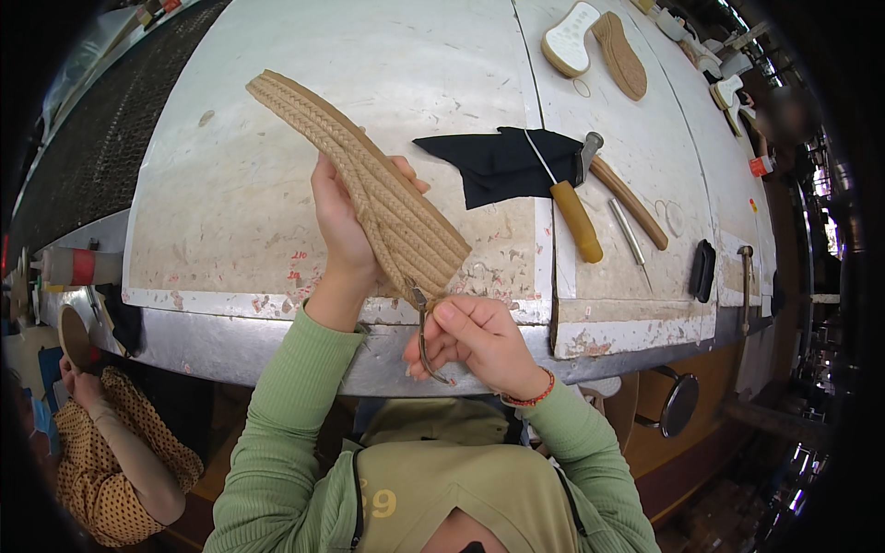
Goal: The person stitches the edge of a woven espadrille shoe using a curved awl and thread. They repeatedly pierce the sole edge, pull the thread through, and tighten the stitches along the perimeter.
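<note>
One braided jute sole (369, 184), long and ribbed, gripped in my left hand (343, 230) above the table edge; my right hand (479, 341) closed on one curved metal tool (422, 346) at its heel; black cloth (502, 166), two more soles (595, 46) on the worn white table (230, 184).

A worn, pale metal-topped workbench (304, 138), scuffed and flecked with red marks, fills most of the scene under even light, its steel front edge (277, 346) curving across the middle and a dark perforated mat (101, 138) lying along its left side. Scattered over the right half are a black cloth (502, 166), a yellow-handled knife (573, 217), a wooden-handled hammer (627, 198) and two shoe soles (595, 46). Below the bench, a round metal stool (680, 404) stands on a reddish-brown floor (701, 470), with cluttered shelving dim at the far right.
</note>
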Motion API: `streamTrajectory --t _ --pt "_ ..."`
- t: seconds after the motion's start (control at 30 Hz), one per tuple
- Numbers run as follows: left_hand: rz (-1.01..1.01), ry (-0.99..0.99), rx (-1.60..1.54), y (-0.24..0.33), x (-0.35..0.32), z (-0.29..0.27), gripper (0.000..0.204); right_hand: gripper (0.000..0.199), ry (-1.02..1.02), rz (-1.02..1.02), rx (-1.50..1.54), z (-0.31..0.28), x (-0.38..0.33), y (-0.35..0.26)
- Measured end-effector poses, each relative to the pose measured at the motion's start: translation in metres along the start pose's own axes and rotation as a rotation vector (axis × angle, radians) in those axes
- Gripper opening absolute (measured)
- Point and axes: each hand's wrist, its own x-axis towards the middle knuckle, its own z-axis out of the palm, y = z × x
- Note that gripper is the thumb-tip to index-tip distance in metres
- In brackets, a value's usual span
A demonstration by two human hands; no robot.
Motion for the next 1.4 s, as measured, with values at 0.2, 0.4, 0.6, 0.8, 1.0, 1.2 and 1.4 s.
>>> streamTrajectory --t 0.2,0.4,0.6,0.8,1.0,1.2,1.4 --pt "0.017 -0.021 0.001 -0.001 0.000 -0.001 0.057 0.032 -0.043 0.073 0.056 -0.002 0.002 -0.005" --pt "0.018 -0.016 -0.016 -0.002 -0.002 0.001 0.057 0.032 -0.053 0.074 0.191 -0.008 0.005 0.003" --pt "-0.006 0.010 -0.045 -0.001 0.001 -0.003 0.052 0.024 0.039 -0.464 -0.673 0.012 0.006 0.024" --pt "-0.007 -0.008 -0.089 -0.002 0.003 -0.004 0.051 0.028 0.063 -0.294 -0.463 0.022 -0.006 0.014" --pt "0.017 0.000 -0.009 0.001 -0.001 0.000 0.053 0.032 0.044 -0.016 -0.016 0.009 -0.002 0.000" --pt "0.000 -0.030 -0.050 -0.002 0.001 -0.001 0.054 0.032 0.010 0.023 0.022 0.007 0.001 0.002" --pt "0.007 -0.020 -0.047 -0.001 -0.002 0.001 0.054 0.034 0.037 -0.027 0.037 0.005 0.002 0.011"
